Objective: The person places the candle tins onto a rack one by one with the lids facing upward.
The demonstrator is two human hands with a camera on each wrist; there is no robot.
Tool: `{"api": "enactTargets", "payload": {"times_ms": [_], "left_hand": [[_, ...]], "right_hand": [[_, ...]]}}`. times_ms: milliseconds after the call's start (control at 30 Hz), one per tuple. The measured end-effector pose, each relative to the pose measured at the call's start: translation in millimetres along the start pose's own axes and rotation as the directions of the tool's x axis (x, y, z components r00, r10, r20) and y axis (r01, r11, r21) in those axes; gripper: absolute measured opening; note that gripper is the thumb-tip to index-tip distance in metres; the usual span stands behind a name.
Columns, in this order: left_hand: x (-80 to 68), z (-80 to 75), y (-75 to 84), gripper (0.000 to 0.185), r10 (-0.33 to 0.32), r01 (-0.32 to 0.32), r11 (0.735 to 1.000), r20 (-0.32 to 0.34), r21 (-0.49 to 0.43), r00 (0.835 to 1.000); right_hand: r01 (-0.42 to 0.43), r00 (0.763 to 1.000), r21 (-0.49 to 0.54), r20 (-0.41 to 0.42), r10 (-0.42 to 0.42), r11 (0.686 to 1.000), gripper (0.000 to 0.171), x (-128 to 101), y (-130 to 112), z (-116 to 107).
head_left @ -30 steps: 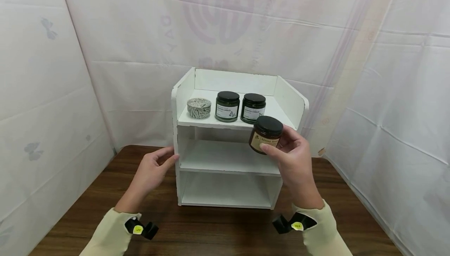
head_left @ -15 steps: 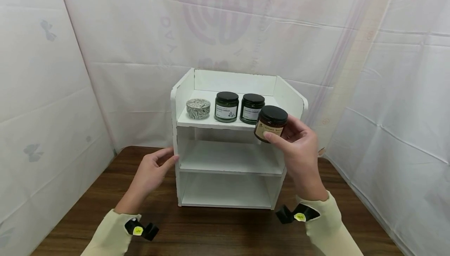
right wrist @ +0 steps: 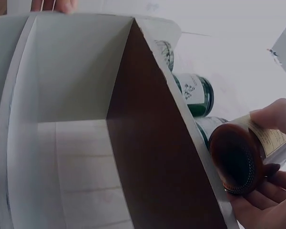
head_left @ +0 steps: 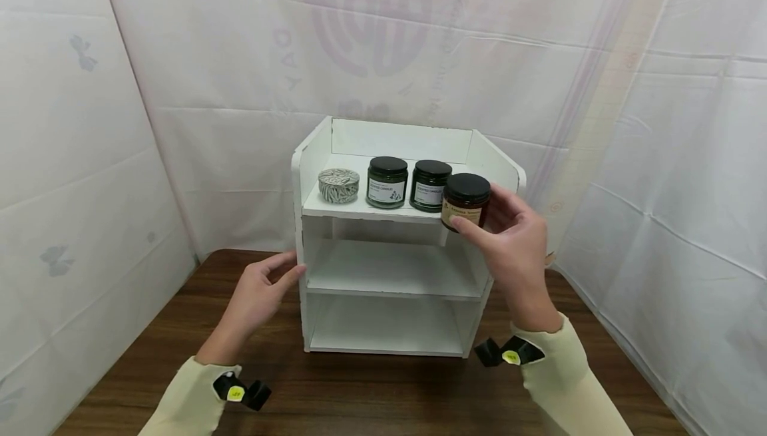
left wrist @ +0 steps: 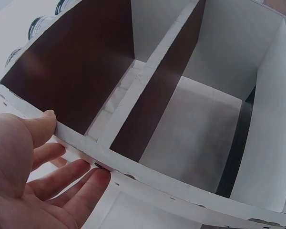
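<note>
Left hand (head_left: 257,293), lower left of centre in the head view: fingers straight and loosely spread, tips touching the left side wall of the white shelf unit (head_left: 359,269) at mid height. Holds nothing. The left wrist view shows the same flat fingers (left wrist: 74,183) against the chipped white front edge.

Shelf unit: painted board, matte white, three tiers, scuffed edges; undersides read dark brown in the wrist views. It stands on a dark wood-grain table (head_left: 359,396).

Top tier, left to right: a low round tin (head_left: 338,184) with a zebra-like pattern; two dark green glass jars (head_left: 387,182) with black lids and pale labels, upright, close together.

Amber jar (head_left: 465,202), centre right of frame: brown glass, black screw lid, tan label. Long axis near upright. It sits at the front right corner of the top tier, just beside the second green jar; whether its base rests on the board I cannot tell.

Right hand (head_left: 515,249): below and right of the jar, thumb and fingers curled round its lower body. This hand is the nearer one. The right wrist view shows the stippled base (right wrist: 236,164) facing the lens.
</note>
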State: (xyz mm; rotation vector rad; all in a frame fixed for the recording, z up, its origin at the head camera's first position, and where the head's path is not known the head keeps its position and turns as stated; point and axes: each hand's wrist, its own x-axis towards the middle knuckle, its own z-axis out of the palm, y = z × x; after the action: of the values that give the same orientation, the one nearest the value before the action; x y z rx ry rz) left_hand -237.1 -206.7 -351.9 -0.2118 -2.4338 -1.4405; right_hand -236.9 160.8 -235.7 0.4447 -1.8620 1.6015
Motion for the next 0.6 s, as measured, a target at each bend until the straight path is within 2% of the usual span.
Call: {"api": "enactTargets", "payload": {"times_ms": [167, 333, 433, 600], "left_hand": [[0.3, 0.1, -0.9, 0.055, 0.001, -0.001, 1.000, 0.001, 0.009, 1.000], [0.4, 0.4, -2.3, 0.056, -0.005, 0.004, 1.000, 0.007, 0.017, 1.000], [0.4, 0.4, -2.7, 0.057, -0.009, 0.008, 1.000, 0.009, 0.019, 1.000], [0.8, 0.7, -3.4, 0.059, -0.010, 0.010, 1.000, 0.008, 0.029, 1.000]], "right_hand": [[0.025, 1.000, -0.110, 0.006, -0.025, 0.994, 0.062, 3.7, 1.1, -2.8], [0.019, 1.000, -0.208, 0.020, -0.015, 0.978, 0.064, 9.3, -0.8, -5.4], [0.014, 0.999, -0.274, 0.054, 0.000, 0.962, 0.063, 13.1, -3.6, -7.7], [0.019, 0.992, -0.398, 0.119, 0.032, 0.917, 0.062, 17.7, -10.3, -10.8]]}}
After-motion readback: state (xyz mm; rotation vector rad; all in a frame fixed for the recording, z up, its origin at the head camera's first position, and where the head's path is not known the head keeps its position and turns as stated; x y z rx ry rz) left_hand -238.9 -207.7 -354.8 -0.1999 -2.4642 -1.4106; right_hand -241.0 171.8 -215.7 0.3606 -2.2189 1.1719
